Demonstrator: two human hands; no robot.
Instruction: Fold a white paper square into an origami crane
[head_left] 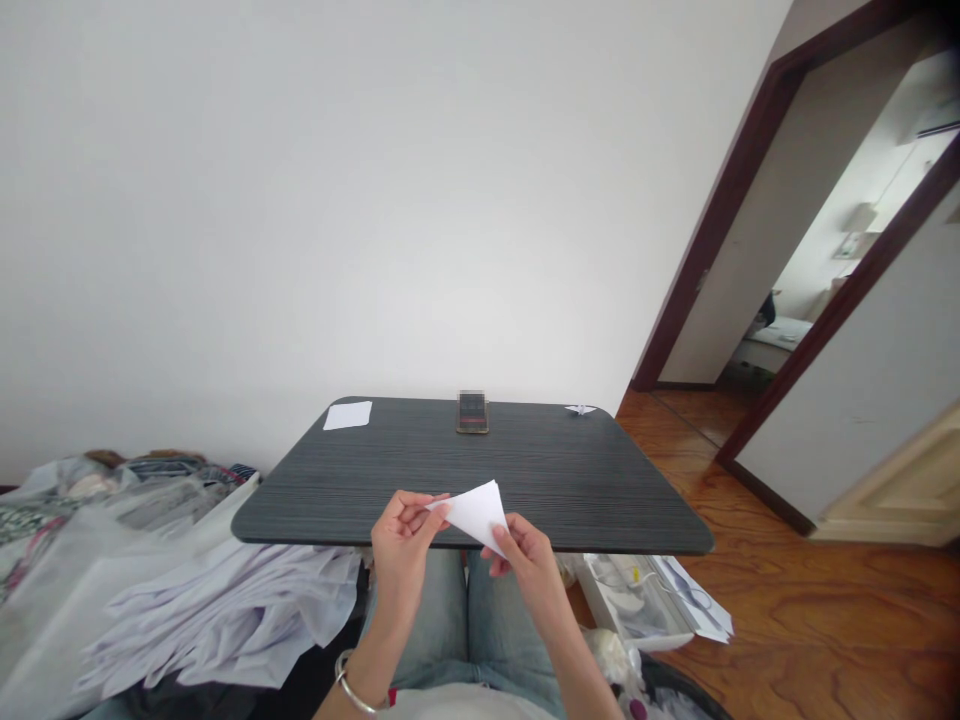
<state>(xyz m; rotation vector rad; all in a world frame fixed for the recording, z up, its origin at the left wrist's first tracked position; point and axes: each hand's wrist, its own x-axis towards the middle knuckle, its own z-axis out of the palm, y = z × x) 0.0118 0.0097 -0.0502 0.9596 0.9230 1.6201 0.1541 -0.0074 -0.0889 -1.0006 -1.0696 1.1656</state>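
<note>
Left hand point(403, 535) and right hand point(525, 560) each pinch one corner of a folded white paper triangle point(476, 512), held in the air above the lap at the near edge of the dark table point(570, 480). Step in hand, as judged: folding, mid-crease. The next fold calls for aligned edges and firm fingertip pressure. Farther back lie a white sheet point(348, 415), a phone point(472, 412) and a small folded paper figure point(580, 409).
</note>
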